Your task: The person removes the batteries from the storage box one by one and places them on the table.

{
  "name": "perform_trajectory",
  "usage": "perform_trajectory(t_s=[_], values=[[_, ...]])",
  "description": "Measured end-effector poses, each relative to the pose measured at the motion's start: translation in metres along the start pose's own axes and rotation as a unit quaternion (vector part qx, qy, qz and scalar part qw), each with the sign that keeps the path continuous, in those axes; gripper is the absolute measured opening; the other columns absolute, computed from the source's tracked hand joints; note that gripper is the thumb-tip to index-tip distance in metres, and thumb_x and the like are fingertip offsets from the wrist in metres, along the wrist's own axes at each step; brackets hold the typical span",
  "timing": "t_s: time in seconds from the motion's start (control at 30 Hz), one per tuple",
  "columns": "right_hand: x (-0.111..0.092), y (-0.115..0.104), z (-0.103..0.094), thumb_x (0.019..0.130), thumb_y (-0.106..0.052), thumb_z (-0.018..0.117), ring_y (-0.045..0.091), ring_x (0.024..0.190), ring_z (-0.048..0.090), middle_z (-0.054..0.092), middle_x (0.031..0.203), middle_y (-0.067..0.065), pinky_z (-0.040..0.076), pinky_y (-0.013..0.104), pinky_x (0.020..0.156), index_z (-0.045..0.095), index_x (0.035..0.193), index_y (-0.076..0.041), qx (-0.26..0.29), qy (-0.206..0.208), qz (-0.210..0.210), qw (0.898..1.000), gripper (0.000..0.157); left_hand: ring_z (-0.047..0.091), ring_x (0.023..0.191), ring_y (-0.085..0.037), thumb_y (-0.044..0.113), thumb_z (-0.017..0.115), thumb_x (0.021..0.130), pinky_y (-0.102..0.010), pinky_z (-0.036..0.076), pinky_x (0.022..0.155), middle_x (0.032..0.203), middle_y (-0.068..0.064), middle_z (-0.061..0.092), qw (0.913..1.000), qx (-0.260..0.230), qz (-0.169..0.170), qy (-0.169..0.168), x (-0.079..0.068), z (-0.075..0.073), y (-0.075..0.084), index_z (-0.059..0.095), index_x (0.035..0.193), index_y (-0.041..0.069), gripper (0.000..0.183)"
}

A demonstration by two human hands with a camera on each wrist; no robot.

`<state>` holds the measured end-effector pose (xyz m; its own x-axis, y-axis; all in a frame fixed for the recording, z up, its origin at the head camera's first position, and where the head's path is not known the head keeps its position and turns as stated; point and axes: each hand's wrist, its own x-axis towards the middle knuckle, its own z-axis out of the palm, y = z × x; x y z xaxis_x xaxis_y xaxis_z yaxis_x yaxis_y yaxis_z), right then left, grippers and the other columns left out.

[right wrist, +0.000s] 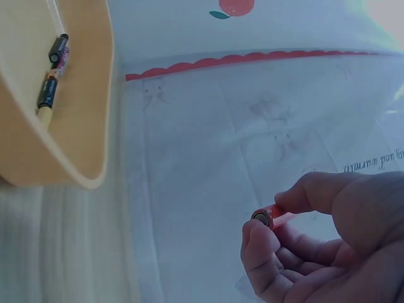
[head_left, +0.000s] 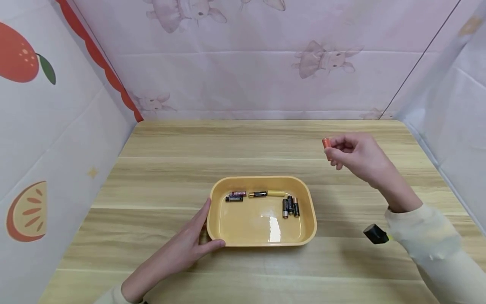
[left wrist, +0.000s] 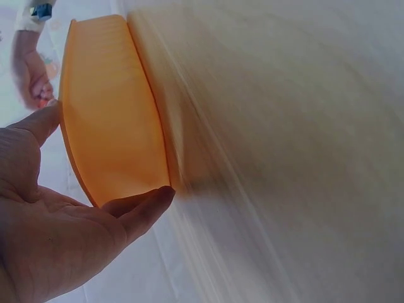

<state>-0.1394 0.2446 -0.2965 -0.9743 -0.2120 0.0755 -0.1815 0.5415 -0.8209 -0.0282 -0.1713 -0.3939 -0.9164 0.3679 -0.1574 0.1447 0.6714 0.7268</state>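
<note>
My right hand [head_left: 358, 156] pinches an orange-red battery [head_left: 326, 148] between thumb and fingers, raised beyond the right end of a yellow plastic tray [head_left: 262, 242]. In the right wrist view, one end of the battery [right wrist: 262, 218] shows at the fingertips. My left hand [head_left: 187, 240] holds the tray's left end, thumb at the front corner and fingers along the side. Several small batteries lie inside: a dark pair [head_left: 234, 199] at left, a black one [head_left: 258, 194] end to end with a yellow one [head_left: 276, 193], and three dark ones [head_left: 290, 207] at right.
The tray stands on a wood-grain table [head_left: 159, 169]. A cloth with rabbit prints [head_left: 247, 84] hangs behind the table, and cloths with fruit prints [head_left: 68, 139] line the left side. A black device [head_left: 376, 234] sits at my right sleeve.
</note>
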Motion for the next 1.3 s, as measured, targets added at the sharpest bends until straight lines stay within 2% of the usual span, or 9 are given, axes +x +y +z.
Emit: perform_trajectory(t_s=[0.17,0.33,0.5,0.7,0.97,1.3], values=[[-0.002,0.022,0.004,0.103,-0.011,0.063,0.015,0.068,0.065,0.068,0.084,0.009,0.059,0.027,0.065,0.063,0.11,0.011,0.021,-0.019,0.059,0.998,0.023,0.023,0.153,-0.033,0.043,0.077,0.093,-0.054,0.024,0.12,0.169,-0.017,0.016,1.0,-0.006,0.001,0.001,0.0,0.001,0.0,0.007,0.166,0.005,0.108],[-0.002,0.047,0.012,0.104,-0.013,0.062,0.016,0.073,0.067,0.068,0.088,0.009,0.061,0.032,0.072,0.059,0.116,0.013,0.052,-0.056,0.117,0.99,0.028,0.024,0.152,-0.033,0.042,0.077,0.093,-0.053,0.024,0.12,0.169,-0.017,0.017,1.0,-0.004,0.007,0.003,0.001,0.001,-0.001,0.007,0.166,0.004,0.108],[-0.002,0.068,0.024,0.104,-0.013,0.061,0.021,0.075,0.068,0.069,0.091,0.013,0.062,0.037,0.073,0.061,0.113,0.014,0.06,-0.083,0.148,0.984,0.029,0.024,0.152,-0.032,0.043,0.077,0.093,-0.053,0.024,0.12,0.169,-0.017,0.017,1.0,-0.005,0.007,0.002,0.003,0.001,-0.001,0.007,0.166,0.004,0.108],[-0.002,0.089,0.04,0.101,-0.01,0.062,0.019,0.073,0.066,0.07,0.087,0.014,0.061,0.035,0.068,0.066,0.102,0.014,0.062,-0.102,0.173,0.978,0.024,0.024,0.152,-0.033,0.041,0.078,0.093,-0.052,0.024,0.12,0.169,-0.017,0.018,0.9999,-0.004,0.015,0.004,0.004,0.002,-0.002,0.007,0.166,0.004,0.108],[-0.002,0.095,0.054,0.099,-0.012,0.068,0.017,0.066,0.067,0.07,0.08,0.01,0.061,0.033,0.061,0.07,0.093,0.01,0.028,-0.094,0.178,0.979,0.023,0.024,0.152,-0.032,0.042,0.077,0.093,-0.052,0.024,0.12,0.169,-0.017,0.018,0.9999,-0.006,0.009,0.003,0.004,0.002,-0.002,0.007,0.166,0.006,0.108],[0.004,0.096,0.063,0.098,-0.015,0.068,0.014,0.051,0.064,0.068,0.065,0.006,0.057,0.03,0.051,0.074,0.088,0.002,-0.085,-0.091,0.174,0.977,0.021,0.024,0.153,-0.032,0.046,0.076,0.093,-0.052,0.025,0.12,0.169,-0.017,0.018,1.0,-0.007,0.003,0.0,0.004,0.003,-0.002,0.006,0.167,0.008,0.108]])
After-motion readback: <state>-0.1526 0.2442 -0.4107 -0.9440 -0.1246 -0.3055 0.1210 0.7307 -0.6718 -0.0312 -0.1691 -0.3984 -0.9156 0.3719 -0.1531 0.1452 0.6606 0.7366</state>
